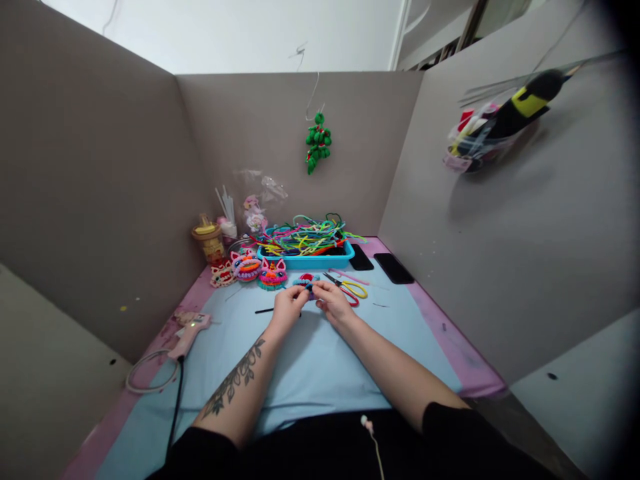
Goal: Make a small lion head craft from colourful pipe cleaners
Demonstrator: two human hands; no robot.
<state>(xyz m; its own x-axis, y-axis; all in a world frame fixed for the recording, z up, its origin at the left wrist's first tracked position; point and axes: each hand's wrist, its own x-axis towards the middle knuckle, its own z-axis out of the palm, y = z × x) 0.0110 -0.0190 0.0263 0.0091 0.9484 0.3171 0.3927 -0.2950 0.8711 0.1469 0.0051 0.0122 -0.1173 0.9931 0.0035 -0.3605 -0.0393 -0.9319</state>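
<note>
Above the blue cloth, my left hand (289, 308) and my right hand (334, 303) meet, fingertips pinched together. Between them is a small fuzzy pipe-cleaner figure (307, 279) in light blue, red and purple, partly hidden by my fingers. Just right of my right hand lie scissors (354, 289) with yellow and red handles, blades parted. Left of my left hand sits a finished-looking pink, orange and teal pipe-cleaner face (273, 275) with ears. A similar purple and orange one (245, 265) stands beside it. A thin black stick (264, 311) lies near my left wrist.
A blue tray (306, 262) heaped with coloured pipe cleaners stands at the back. Two dark phones (394, 268) lie to its right. At left is a pink glue gun (191, 335) with its cord. Grey partitions (300, 173) enclose the table; a green pipe-cleaner piece (319, 143) hangs there.
</note>
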